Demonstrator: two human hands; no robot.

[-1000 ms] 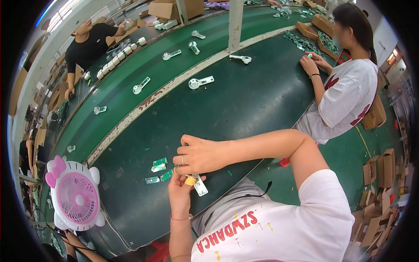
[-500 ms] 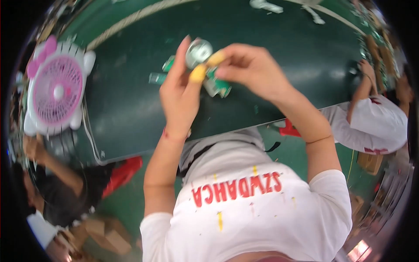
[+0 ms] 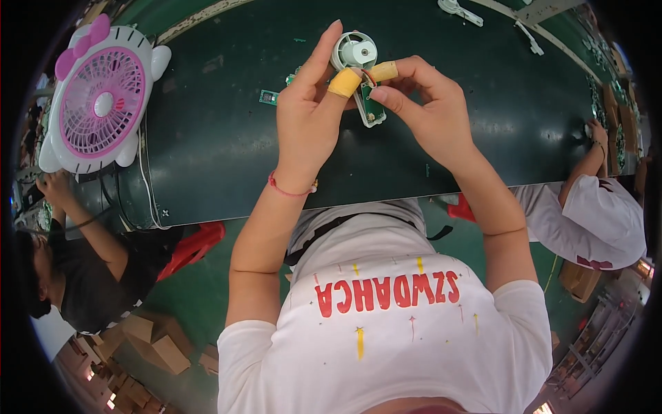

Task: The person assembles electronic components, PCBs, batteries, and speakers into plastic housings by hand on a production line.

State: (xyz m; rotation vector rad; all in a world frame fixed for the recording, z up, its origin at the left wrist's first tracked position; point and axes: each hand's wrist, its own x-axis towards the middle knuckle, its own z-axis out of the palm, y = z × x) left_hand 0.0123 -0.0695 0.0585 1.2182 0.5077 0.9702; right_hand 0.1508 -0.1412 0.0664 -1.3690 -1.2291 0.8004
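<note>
While both hands meet above the dark green tabletop [image 3: 207, 159], the left hand [image 3: 310, 117] pinches a small round white motor [image 3: 354, 52], its taped thumb against the casing. Right hand [image 3: 427, 114] closes fingertips on a green circuit board [image 3: 371, 109] hanging just below the motor, one finger also taped. Another small green board [image 3: 269, 97] lies on the tabletop just left of the left hand. At far left stands a white and pink cat-shaped fan [image 3: 96, 96], cable trailing off the edge. White fan parts [image 3: 458, 10] lie along the top rim. Brown cardboard boxes [image 3: 155, 341] sit on the floor at lower left, beside a seated person in black; another person in white works at right. Compared with half a second ago, the hands hold the same parts and the view has barely shifted.
</note>
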